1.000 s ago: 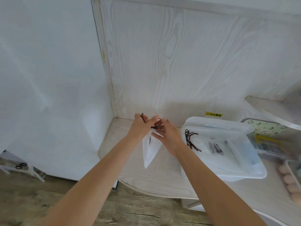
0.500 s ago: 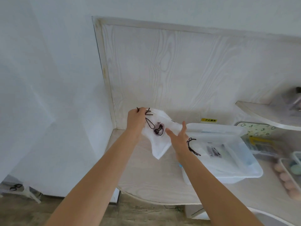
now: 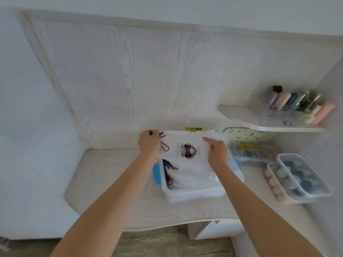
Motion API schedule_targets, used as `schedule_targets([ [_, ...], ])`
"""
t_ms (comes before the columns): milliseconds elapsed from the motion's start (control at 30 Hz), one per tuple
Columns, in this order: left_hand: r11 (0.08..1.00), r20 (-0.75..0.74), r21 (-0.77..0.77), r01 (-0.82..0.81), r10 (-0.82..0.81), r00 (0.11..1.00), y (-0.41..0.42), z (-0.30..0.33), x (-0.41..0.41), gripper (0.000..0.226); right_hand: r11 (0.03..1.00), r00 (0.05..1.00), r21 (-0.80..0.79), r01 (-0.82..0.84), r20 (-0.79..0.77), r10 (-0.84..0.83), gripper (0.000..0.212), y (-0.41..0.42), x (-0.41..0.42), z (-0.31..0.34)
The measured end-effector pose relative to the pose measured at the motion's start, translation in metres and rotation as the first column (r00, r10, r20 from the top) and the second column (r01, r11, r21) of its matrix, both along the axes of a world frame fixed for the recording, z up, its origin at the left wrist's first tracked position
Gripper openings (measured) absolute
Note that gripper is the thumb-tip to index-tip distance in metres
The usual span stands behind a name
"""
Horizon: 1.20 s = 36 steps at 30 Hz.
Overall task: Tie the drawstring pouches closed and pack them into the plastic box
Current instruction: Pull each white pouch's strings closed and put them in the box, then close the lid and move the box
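The person holds a flat white fabric drawstring pouch with a dark bow print [image 3: 187,154] spread out above the translucent plastic box [image 3: 194,193], which sits on the pale wood-grain bench [image 3: 111,173]. The left hand [image 3: 149,145] grips the pouch's left edge, fingers curled round the gathered fabric and the dark brown drawstring [image 3: 164,145], whose loop hangs just beside the knuckles. The right hand [image 3: 217,153] pinches the pouch's right edge, with the forefinger stretched out along the top of the cloth. Inside the box, under the held pouch, lie more white pouches, their dark cords [image 3: 168,173] bunched along the left wall. A blue latch [image 3: 156,173] shows on the box's left side. To the right on the bench stand 2 clear containers of round peach and blue sponges [image 3: 297,180]. Above them a curved wall shelf [image 3: 259,123] carries a clear organiser of pastel tubes [image 3: 289,104].
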<state>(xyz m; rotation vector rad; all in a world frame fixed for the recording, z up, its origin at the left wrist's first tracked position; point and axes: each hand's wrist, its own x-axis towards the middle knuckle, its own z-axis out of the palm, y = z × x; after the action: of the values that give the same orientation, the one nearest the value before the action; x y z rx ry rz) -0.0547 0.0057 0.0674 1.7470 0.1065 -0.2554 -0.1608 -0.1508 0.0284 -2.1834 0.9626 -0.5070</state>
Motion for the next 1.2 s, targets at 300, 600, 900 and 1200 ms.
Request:
schedule_targets([
  [300, 0.568, 0.227, 0.815, 0.117, -0.498, 0.837, -0.056, -0.060, -0.043, 0.050, 0.967, 0.867, 0.058, -0.246, -0.434, 0.247, 0.062, -0.052, -0.023, -0.037],
  [600, 0.026, 0.025, 1.000, -0.007, -0.852, 0.524, -0.067, -0.088, -0.037, 0.030, 0.916, 0.708, 0.117, -0.385, -0.599, 0.374, 0.073, -0.065, -0.010, -0.059],
  [900, -0.055, -0.288, 0.930, 0.363, -0.720, 0.631, -0.067, -0.092, -0.034, 0.041, 0.910, 0.597, 0.094, -0.403, -0.726, 0.340, 0.093, -0.059, 0.001, -0.077],
  [1200, 0.085, -0.028, 0.983, 0.161, -0.800, 0.599, -0.066, -0.068, -0.019, 0.040, 0.868, 0.657, -0.197, -0.455, -0.733, 0.178, 0.038, -0.057, 0.001, -0.037],
])
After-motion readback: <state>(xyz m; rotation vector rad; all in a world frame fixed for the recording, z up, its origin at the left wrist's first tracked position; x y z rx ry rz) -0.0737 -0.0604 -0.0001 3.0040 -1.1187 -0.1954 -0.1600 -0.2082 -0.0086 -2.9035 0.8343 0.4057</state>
